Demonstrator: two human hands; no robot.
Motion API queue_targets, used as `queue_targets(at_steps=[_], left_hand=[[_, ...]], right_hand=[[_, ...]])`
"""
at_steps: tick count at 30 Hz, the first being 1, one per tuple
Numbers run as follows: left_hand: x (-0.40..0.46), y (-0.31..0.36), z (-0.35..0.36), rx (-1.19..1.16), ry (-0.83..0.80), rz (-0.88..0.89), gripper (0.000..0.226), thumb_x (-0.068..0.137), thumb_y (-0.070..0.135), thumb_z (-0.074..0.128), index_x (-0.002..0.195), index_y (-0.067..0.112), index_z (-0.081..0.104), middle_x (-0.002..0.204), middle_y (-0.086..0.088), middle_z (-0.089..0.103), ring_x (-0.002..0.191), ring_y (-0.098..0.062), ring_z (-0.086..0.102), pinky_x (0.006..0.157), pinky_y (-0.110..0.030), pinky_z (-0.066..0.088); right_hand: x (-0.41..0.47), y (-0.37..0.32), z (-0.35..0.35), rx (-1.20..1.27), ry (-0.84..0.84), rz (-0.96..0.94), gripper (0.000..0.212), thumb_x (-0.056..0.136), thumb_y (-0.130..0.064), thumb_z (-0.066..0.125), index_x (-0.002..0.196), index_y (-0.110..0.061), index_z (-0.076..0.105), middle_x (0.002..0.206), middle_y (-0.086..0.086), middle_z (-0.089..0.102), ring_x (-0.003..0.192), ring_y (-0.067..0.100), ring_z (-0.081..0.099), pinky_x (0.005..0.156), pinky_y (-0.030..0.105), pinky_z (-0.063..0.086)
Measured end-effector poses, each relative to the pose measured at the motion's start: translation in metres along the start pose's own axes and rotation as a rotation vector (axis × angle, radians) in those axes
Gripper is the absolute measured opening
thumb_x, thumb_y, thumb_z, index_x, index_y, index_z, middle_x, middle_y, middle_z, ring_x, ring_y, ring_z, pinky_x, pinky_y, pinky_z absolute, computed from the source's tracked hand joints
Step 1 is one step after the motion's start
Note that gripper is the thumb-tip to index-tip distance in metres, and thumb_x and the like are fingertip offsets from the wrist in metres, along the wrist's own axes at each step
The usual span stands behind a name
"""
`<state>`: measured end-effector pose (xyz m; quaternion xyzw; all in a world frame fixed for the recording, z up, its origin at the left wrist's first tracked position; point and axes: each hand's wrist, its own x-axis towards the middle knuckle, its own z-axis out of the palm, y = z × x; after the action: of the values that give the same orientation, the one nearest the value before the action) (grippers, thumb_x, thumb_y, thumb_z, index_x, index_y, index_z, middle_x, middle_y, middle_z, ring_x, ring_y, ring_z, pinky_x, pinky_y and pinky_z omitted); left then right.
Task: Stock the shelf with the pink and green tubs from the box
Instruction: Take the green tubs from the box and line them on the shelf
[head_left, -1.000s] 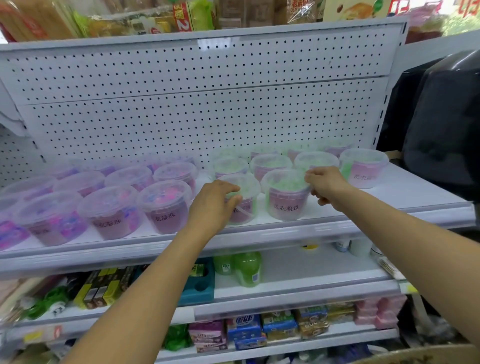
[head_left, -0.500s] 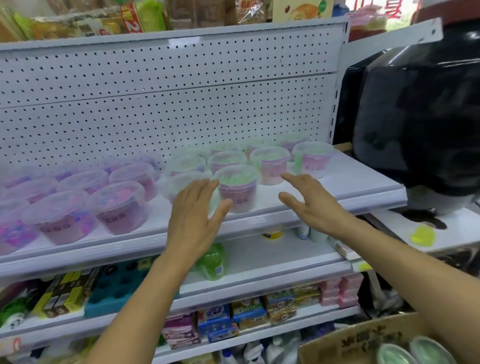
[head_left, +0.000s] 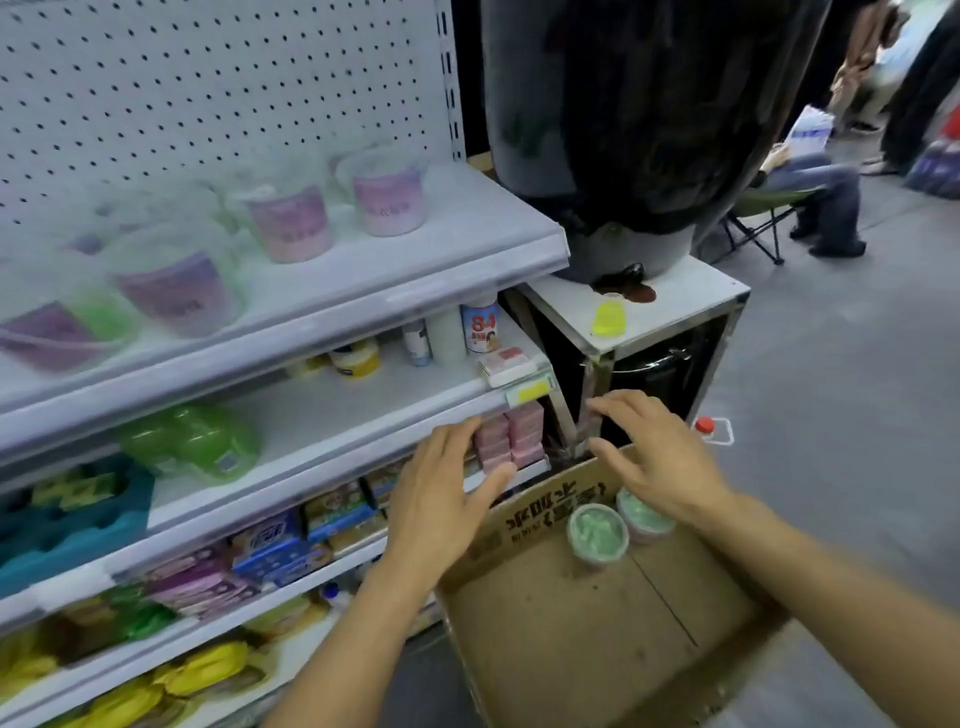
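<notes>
Both hands hover over the box (head_left: 571, 639), fingers spread and holding nothing: the left hand (head_left: 441, 499) above its near-shelf wall, the right hand (head_left: 660, 462) over its far corner. Two tubs (head_left: 597, 535) stand inside, just under the right hand. More tubs line the shelf (head_left: 415, 270) above the box.

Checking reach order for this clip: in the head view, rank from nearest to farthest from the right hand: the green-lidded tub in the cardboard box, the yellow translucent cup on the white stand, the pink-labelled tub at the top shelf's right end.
From the right hand:
1. Green-lidded tub, just below it in the cardboard box.
2. Yellow translucent cup, above, on the white stand.
3. Pink-labelled tub, up left on the top shelf.
</notes>
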<state>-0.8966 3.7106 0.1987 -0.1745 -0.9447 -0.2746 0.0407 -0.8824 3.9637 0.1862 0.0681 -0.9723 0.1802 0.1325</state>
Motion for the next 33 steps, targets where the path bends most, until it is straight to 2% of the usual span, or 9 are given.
queue_targets(at_steps=[5,10,14,18,22,25,27,30,33], left_hand=[[0.006,0.008,0.093,-0.129,-0.239,-0.12,0.065,0.09,0.065,0.039,0.146,0.031,0.033,0.147,0.011,0.04,0.134,-0.011,0.037,0.107,-0.033,0.036],[0.035,-0.018,0.198,-0.28,-0.453,-0.352,0.061,0.085,0.064,0.049,0.136,0.031,0.044,0.131,0.006,0.057,0.116,-0.012,0.055,0.097,-0.041,0.048],[0.057,-0.045,0.28,-0.373,-0.545,-0.55,0.053,0.09,0.049,0.055,0.135,0.023,0.046,0.127,-0.001,0.059,0.112,-0.017,0.057,0.097,-0.04,0.048],[0.077,-0.07,0.35,-0.405,-0.589,-0.685,0.045,0.094,0.037,0.056,0.132,0.012,0.049,0.125,-0.002,0.056,0.116,-0.021,0.054,0.09,-0.028,0.041],[0.093,-0.089,0.403,-0.393,-0.619,-0.704,0.042,0.094,0.04,0.055,0.122,0.009,0.056,0.12,-0.007,0.061,0.105,-0.021,0.056,0.082,-0.026,0.039],[0.102,-0.096,0.426,-0.393,-0.625,-0.694,0.038,0.093,0.039,0.055,0.115,0.008,0.06,0.108,-0.007,0.064,0.092,-0.018,0.057,0.069,-0.025,0.04],[0.104,-0.101,0.436,-0.38,-0.621,-0.705,0.031,0.093,0.037,0.057,0.107,0.01,0.061,0.105,-0.008,0.065,0.089,-0.019,0.06,0.069,-0.027,0.048],[0.104,-0.103,0.437,-0.424,-0.64,-0.782,0.018,0.091,0.034,0.061,0.092,0.017,0.054,0.106,-0.01,0.064,0.09,-0.022,0.064,0.081,-0.041,0.058],[0.101,-0.099,0.424,-0.54,-0.744,-0.889,0.025,0.093,0.03,0.058,0.107,0.01,0.051,0.104,-0.006,0.059,0.085,-0.017,0.063,0.062,-0.026,0.059]], right_hand=[[-0.045,0.076,0.036,0.084,-0.173,0.262,0.054,0.087,-0.051,0.054,0.135,-0.029,0.046,0.133,-0.004,0.047,0.117,0.017,0.05,0.092,0.033,0.048],[-0.066,0.142,0.097,0.085,-0.337,0.431,0.069,0.084,-0.052,0.061,0.143,-0.03,0.033,0.144,-0.001,0.034,0.122,0.019,0.043,0.086,0.026,0.045],[-0.064,0.195,0.161,0.01,-0.506,0.501,0.086,0.081,-0.047,0.067,0.15,-0.029,0.018,0.149,0.005,0.023,0.129,0.025,0.035,0.093,0.033,0.046],[-0.047,0.242,0.218,-0.049,-0.614,0.507,0.104,0.073,-0.047,0.074,0.151,-0.031,0.008,0.152,0.009,0.012,0.133,0.033,0.027,0.102,0.044,0.042],[-0.025,0.28,0.266,0.012,-0.629,0.501,0.11,0.066,-0.045,0.08,0.149,-0.038,0.008,0.155,0.008,0.003,0.138,0.039,0.016,0.108,0.054,0.032],[-0.014,0.297,0.288,0.071,-0.655,0.543,0.111,0.069,-0.04,0.081,0.149,-0.042,0.003,0.158,0.008,-0.003,0.142,0.041,0.009,0.114,0.052,0.023],[-0.011,0.301,0.296,0.078,-0.683,0.558,0.113,0.068,-0.042,0.08,0.15,-0.039,0.002,0.158,0.01,-0.002,0.143,0.041,0.008,0.115,0.05,0.02],[-0.01,0.298,0.301,0.009,-0.65,0.547,0.112,0.066,-0.052,0.077,0.15,-0.034,0.006,0.152,0.012,0.015,0.134,0.039,0.024,0.108,0.049,0.031],[-0.014,0.29,0.296,-0.07,-0.603,0.554,0.108,0.061,-0.065,0.073,0.147,-0.034,0.015,0.141,0.011,0.029,0.121,0.034,0.036,0.094,0.047,0.044]])
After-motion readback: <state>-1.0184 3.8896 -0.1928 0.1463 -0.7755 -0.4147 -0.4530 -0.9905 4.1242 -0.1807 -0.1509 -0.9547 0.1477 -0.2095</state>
